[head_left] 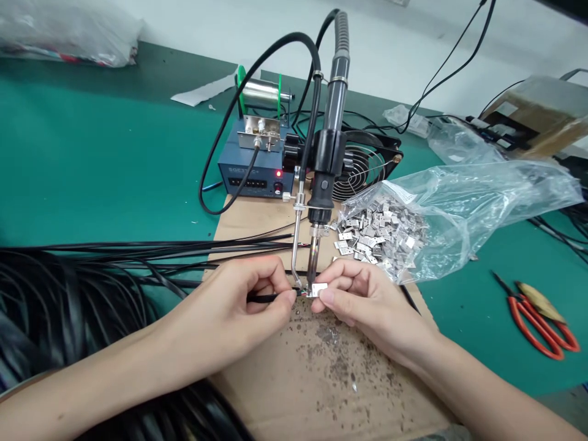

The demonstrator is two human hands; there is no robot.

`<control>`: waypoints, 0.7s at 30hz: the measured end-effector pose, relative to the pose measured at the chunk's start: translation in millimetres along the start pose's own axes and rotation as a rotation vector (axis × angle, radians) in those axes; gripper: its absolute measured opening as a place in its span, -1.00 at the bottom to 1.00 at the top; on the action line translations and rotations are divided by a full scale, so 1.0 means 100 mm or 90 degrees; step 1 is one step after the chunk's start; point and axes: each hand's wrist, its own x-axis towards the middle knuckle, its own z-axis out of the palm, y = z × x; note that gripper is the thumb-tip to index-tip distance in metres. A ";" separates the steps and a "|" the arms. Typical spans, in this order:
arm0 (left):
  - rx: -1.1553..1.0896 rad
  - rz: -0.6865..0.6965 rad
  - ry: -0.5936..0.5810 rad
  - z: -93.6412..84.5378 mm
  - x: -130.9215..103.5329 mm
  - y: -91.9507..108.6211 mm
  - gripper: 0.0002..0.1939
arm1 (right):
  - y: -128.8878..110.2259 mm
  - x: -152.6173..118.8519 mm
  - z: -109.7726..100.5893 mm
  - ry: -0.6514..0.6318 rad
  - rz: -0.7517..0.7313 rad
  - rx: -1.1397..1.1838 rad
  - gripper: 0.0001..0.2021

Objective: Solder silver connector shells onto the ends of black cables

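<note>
My left hand point(261, 294) pinches a black cable point(264, 298) close to its stripped end, where thin coloured wires show. Between the thumb and fingers of my right hand point(362, 291) is a small metal connector point(320, 289), white-silver and flat. Cable end and connector meet just under the tip of the upright soldering iron point(313, 260), which is clamped in a stand. A thin bent feed tube point(296, 245) comes down beside the tip, ending near the wires. Whether the tip touches the connector is too small to tell.
Behind stands a blue soldering station point(255, 165) with a solder spool point(261, 93) and a fan point(362, 165). A clear bag point(468, 208) spills many connectors point(379, 229). Red-handled scissors point(535, 324) lie right; a black cable bundle point(59, 312) fills the left. Spotted cardboard point(321, 380) lies underneath.
</note>
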 end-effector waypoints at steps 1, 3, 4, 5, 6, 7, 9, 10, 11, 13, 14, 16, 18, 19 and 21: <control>0.002 -0.003 0.001 0.00 0.00 0.00 -0.84 | 0.00 0.00 -0.01 -0.001 0.002 0.005 -0.79; -0.001 -0.003 0.003 0.00 0.00 0.01 -0.83 | 0.00 0.00 -0.01 -0.002 0.001 0.006 -0.80; -0.001 -0.002 0.002 0.00 0.00 0.01 -0.83 | 0.00 0.00 -0.01 -0.004 0.001 0.004 -0.80; 0.001 -0.003 0.003 0.00 0.00 0.02 -0.82 | 0.00 0.00 -0.01 -0.005 0.000 0.000 -0.80; 0.006 -0.006 0.006 0.00 0.00 0.02 -0.82 | 0.01 0.00 -0.01 -0.006 -0.001 -0.005 -0.80; 0.015 -0.010 0.014 0.01 0.00 0.03 -0.82 | 0.01 0.00 -0.01 -0.005 -0.005 -0.012 -0.80; 0.038 -0.017 0.037 0.01 -0.01 0.06 -0.82 | 0.01 0.00 -0.01 0.002 -0.012 -0.025 -0.79; 0.051 -0.018 0.050 0.02 -0.01 0.07 -0.82 | 0.01 0.00 -0.01 0.007 -0.015 -0.029 -0.79; 0.062 -0.016 0.059 0.02 -0.01 0.08 -0.82 | 0.01 0.01 -0.01 0.008 -0.018 -0.030 -0.78; 0.078 -0.008 0.067 0.01 0.01 0.09 -0.83 | 0.02 0.01 -0.02 0.001 -0.018 -0.023 -0.79; 0.083 -0.005 0.068 0.01 0.01 0.08 -0.83 | 0.02 0.01 -0.02 -0.007 -0.018 -0.015 -0.79; 0.088 0.000 0.067 0.01 0.02 0.08 -0.83 | 0.03 0.01 -0.03 -0.022 -0.018 0.000 -0.80; 0.085 0.002 0.063 0.00 0.02 0.06 -0.83 | 0.03 0.02 -0.04 -0.030 -0.018 0.011 -0.81; 0.081 0.001 0.059 0.00 0.02 0.05 -0.83 | 0.03 0.02 -0.04 -0.031 -0.018 0.014 -0.81; 0.063 0.003 0.039 0.00 0.02 0.03 -0.82 | 0.03 0.01 -0.03 -0.028 -0.019 0.014 -0.81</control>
